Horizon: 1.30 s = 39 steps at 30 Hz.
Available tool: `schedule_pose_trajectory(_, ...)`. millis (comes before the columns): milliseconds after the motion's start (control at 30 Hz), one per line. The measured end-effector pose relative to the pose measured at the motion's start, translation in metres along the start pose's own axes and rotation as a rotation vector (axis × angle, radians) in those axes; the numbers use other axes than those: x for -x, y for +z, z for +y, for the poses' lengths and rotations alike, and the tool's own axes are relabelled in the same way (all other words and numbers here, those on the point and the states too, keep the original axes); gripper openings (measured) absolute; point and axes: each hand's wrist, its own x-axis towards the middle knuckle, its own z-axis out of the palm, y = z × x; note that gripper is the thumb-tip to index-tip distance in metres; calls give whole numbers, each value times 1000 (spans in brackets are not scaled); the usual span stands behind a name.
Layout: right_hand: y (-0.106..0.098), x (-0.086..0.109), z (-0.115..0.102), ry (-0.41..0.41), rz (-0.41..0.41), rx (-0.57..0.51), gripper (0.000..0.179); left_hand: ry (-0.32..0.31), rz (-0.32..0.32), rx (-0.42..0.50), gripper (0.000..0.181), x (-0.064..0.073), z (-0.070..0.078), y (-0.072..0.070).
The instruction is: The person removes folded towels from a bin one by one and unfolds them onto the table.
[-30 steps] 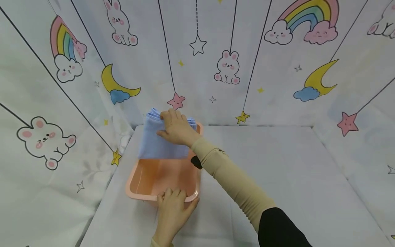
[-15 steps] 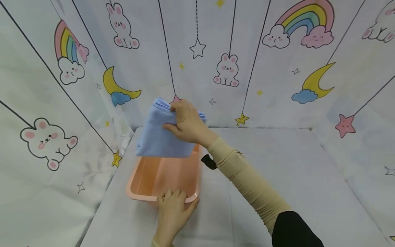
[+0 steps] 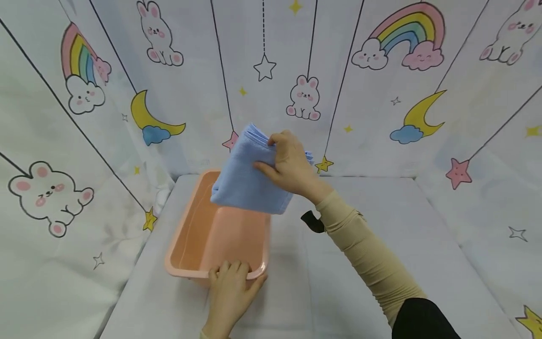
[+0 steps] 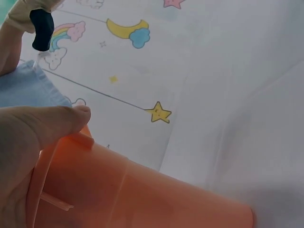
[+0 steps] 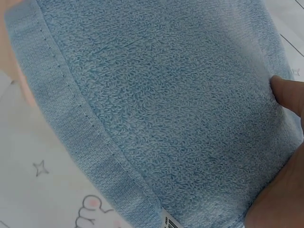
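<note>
The printed backdrop (image 3: pixel 381 94), white cloth with rainbows, moons, stars and rabbits, rises behind and to both sides of the pink basin (image 3: pixel 186 235) and is the largest thing in view. The table (image 3: pixel 381 263), covered in plain white cloth, carries the basin, which sits toward its left side, close to the back corner of the backdrop. The basin is a rectangular tub of peach-pink plastic with a rolled rim, standing upright and open at the top; nothing shows on its floor. Above the basin's far right corner hangs the blue towel (image 3: pixel 250 179), folded into a thick pad of terry cloth with a stitched hem, lifted clear of the rim and tilted, its lower edge over the basin's inside. The right wrist view shows a small label at the towel's hem. The right hand (image 3: pixel 292 165) comes in from the right of the basin in a tan sleeve (image 3: pixel 364 249), and pinches the towel's upper right edge, fingers curled over the top of the folds and thumb pressed on the near face. The left hand (image 3: pixel 230 292) is at the basin's near rim, fingers hooked over the edge and thumb against the outer wall, clamped on it
</note>
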Motion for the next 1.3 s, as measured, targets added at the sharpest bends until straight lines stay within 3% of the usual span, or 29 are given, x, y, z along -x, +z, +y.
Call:
schedule_pose_trajectory(400,-17,34,29,-17,95,78,54,2,51,50,38,0,1,-1)
schedule_pose_trajectory(733,-41,65,43,166,-20,119,66,38,165,88,57,-1,3,-2)
schedule_pose_trajectory(867,-47,73,48,216,-41,115,65,130,296,111,66,-3,9,-3)
schedule_pose_trajectory(933,-50,76,49,233,-45,109,63,205,372,171,66,-4,17,-1)
schedule_pose_trajectory(1000,-53,80,49,244,-41,101,61,289,406,256,65,-6,29,1)
schedule_pose_trajectory(1067,-55,84,49,245,-35,101,58,339,392,352,65,-8,43,5)
schedule_pose_trajectory(1133,-57,89,48,236,-29,102,57,350,324,471,67,-11,56,8)
schedule_pose_trajectory(1300,-56,98,46,222,-11,46,55,273,150,776,75,-24,82,16)
